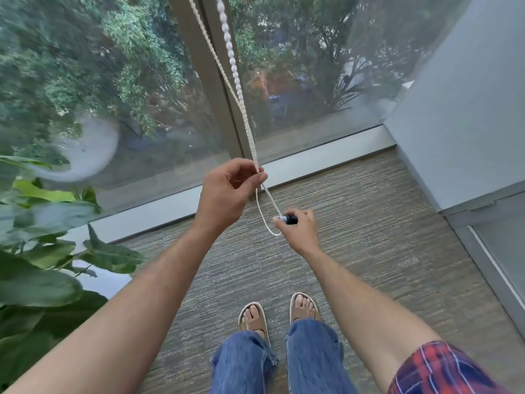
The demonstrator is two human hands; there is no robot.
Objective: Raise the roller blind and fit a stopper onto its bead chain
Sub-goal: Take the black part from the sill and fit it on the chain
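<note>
A: Progress, as judged from the head view: the window glass (312,81) stood uncovered, with no blind fabric in sight, so the raising step appeared done, though the roller itself lay out of view.

B: And the stopper?

A: The stopper (289,219), a small dark piece with a pale tip, was pinched closed in the right hand (298,231), its tip touching the bead chain (241,109) just above the bottom of the loop. Whether it had clipped on could not be told; fitting seemed under way, not finished.

B: The other hand?

A: The left hand (227,191) was closed narrowly, thumb and forefinger gripping both strands together, farther and to the left of the right hand. Below that pinch the loop hung slack toward the carpet (369,251), with the stopper on its right strand, near the person.
</note>
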